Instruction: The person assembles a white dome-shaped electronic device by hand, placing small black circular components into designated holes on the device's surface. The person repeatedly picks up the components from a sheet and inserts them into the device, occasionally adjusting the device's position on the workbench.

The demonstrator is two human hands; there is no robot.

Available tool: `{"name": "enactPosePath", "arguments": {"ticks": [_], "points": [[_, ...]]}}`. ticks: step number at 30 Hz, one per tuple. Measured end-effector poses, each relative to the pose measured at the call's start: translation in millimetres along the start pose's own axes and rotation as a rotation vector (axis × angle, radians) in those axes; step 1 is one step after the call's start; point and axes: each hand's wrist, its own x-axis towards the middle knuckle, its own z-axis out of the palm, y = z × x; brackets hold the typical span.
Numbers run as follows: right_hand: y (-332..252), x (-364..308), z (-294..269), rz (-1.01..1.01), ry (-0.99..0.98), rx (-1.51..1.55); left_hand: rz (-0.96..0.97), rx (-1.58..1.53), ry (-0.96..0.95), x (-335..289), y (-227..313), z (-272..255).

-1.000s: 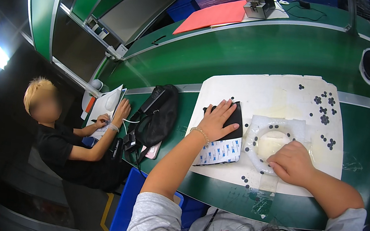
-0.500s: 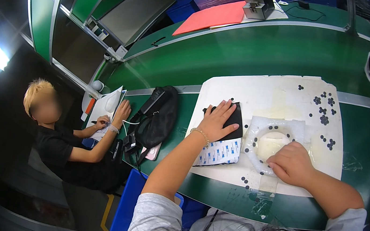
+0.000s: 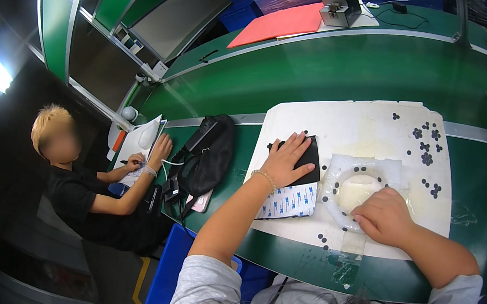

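My left hand [image 3: 282,164] lies with fingers spread on a black sheet [image 3: 313,175]. Below that sheet is a white strip with blue print [image 3: 291,202], partly under my wrist. My right hand [image 3: 387,216] is closed, its knuckles up, over the right side of a clear ring [image 3: 329,209] that looks like a roll of tape. Whatever its fingers hold, if anything, is hidden beneath the hand. Small black discs sit on the ring, and several more black discs [image 3: 427,158] lie scattered and clustered on the white board [image 3: 360,122] beneath everything.
Left of the board lies a black bag [image 3: 213,148], beside a pink item [image 3: 202,201]. A blue bin [image 3: 167,272] stands below the table's front edge. Another person [image 3: 95,187] works at the left end with papers. A metal device [image 3: 340,7] stands beyond the green partition.
My two hands stay in almost the same places. At the left, the other person's hand on the papers has shifted slightly.
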Motion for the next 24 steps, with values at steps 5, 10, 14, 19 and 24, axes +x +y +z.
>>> {"name": "enactPosePath", "arguments": {"ticks": [5,10,14,19,24], "points": [[0.6,1.0,-0.2,0.008,-0.023,-0.011,0.002,0.002,0.031,0.2,0.2,0.4],[0.3,2.4,-1.0,0.01,-0.05,-0.016,0.019,-0.065,0.117,-3.4,0.4,2.1],[-1.2,2.3,-3.4,0.008,-0.08,-0.039,-0.029,-0.099,0.261,-8.7,-1.8,4.7],[-0.1,1.4,0.0,0.015,-0.04,-0.016,-0.197,-0.168,0.355,-22.2,-26.1,0.7],[-3.3,4.6,-2.9,0.018,-0.059,-0.036,-0.352,-0.309,0.395,-27.4,-56.2,9.1]]}}
